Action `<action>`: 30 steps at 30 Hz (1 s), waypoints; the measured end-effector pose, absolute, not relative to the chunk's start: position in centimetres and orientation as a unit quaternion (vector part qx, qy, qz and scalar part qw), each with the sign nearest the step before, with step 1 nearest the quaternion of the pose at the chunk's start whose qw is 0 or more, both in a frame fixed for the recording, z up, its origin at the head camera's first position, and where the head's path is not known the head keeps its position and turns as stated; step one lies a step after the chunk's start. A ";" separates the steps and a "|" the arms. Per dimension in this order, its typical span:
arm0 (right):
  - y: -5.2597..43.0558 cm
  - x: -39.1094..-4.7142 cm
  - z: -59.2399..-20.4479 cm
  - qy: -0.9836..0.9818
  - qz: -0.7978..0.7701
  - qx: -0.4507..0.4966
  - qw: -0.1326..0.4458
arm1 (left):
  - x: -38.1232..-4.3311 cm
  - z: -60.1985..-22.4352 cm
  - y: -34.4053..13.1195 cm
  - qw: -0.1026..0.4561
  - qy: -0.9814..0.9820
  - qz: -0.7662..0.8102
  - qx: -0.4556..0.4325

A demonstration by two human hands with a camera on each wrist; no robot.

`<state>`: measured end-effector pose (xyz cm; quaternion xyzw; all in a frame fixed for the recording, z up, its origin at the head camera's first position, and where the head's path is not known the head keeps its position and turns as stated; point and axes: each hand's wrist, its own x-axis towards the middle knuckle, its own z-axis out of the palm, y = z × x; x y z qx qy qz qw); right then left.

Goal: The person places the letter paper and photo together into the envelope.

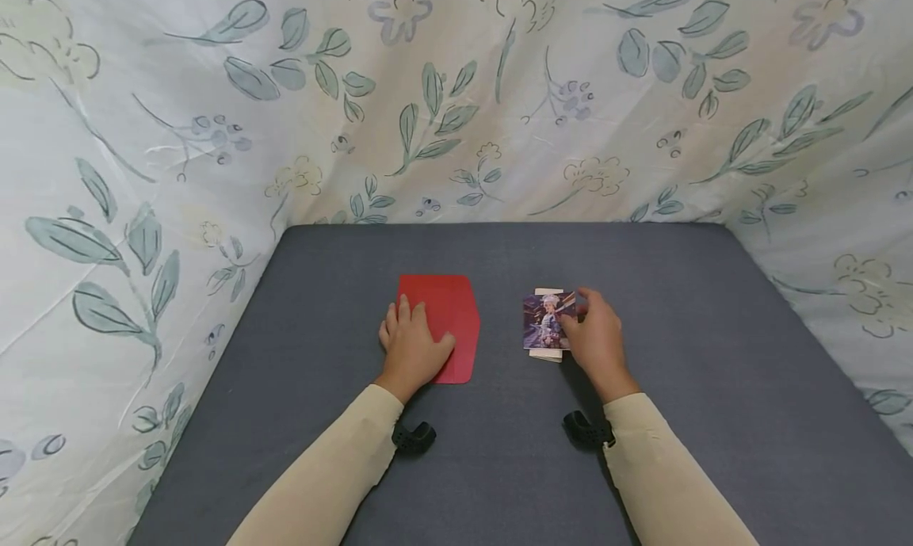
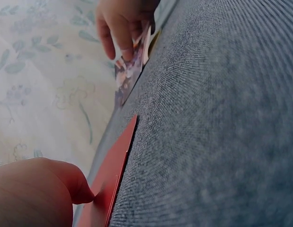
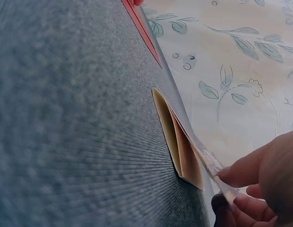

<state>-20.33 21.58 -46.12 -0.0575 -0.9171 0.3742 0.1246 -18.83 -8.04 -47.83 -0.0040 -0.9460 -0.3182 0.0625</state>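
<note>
A red envelope (image 1: pixel 456 308) lies flat on the dark grey table, and my left hand (image 1: pixel 414 348) rests on it with fingers spread. In the left wrist view the left thumb touches the surface of the red envelope (image 2: pixel 113 165). To the right, my right hand (image 1: pixel 597 336) pinches the right edge of a picture card (image 1: pixel 545 322) printed with a pale-haired figure on purple. Under that card lies folded cream paper (image 1: pixel 546 356), poking out above and below it. In the right wrist view the folded paper (image 3: pixel 174 137) stands partly open in layers, with the card tilted over it.
The dark grey table (image 1: pixel 499 467) reaches back to a floral curtain (image 1: pixel 456 118), which also hangs along both sides. A black strap device (image 1: pixel 414 438) sits at the left wrist, and another black strap device (image 1: pixel 588 430) at the right wrist.
</note>
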 end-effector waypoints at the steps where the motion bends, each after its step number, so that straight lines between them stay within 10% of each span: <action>1: 21.6 -20.4 -46.1 -0.915 0.377 -0.060 0.132 | -18.8 -47.8 -8.1 0.063 -0.946 -0.319 -0.005; 30: 22.7 -21.3 -46.1 -0.773 0.617 -0.117 0.088 | -19.6 -47.3 -8.4 0.053 -0.944 -0.326 -0.017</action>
